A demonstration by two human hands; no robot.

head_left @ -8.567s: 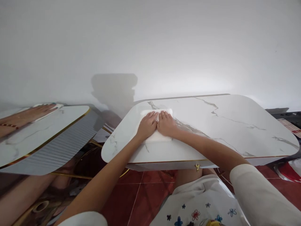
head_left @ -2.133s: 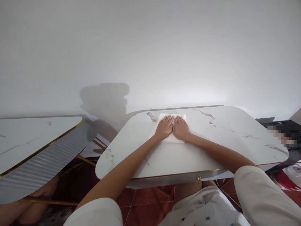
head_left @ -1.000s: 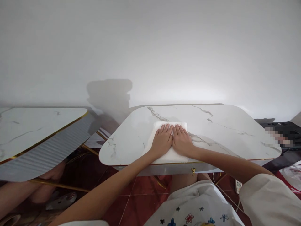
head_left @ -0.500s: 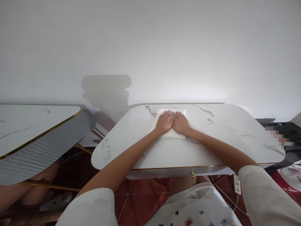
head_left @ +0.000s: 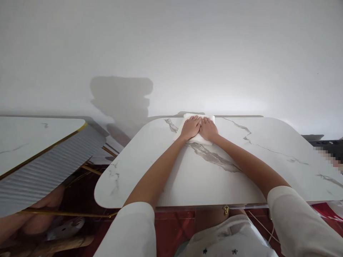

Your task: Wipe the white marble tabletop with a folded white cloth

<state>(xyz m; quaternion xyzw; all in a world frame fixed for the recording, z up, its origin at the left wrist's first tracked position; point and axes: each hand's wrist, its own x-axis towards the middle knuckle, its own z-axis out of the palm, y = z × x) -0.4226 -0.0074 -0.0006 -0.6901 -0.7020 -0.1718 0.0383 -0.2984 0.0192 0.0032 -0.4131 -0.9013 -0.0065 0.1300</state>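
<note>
Two hands pressed flat on a white cloth at a table's far edge

No writing can be read. The cloth [head_left: 205, 141] looks plain, folded and roughly rectangular (its nearer part half hidden), and lies at the wall-side edge of the marble-patterned table [head_left: 187, 182]. The left hand [head_left: 191, 127] and right hand [head_left: 208, 128] lie open on it, palms down, side by side and touching. A gold knob [head_left: 225, 210] shows at the near edge; a second table [head_left: 34, 142] stands left, along the pale wall [head_left: 200, 46], above red floor tiles [head_left: 174, 228].
</note>
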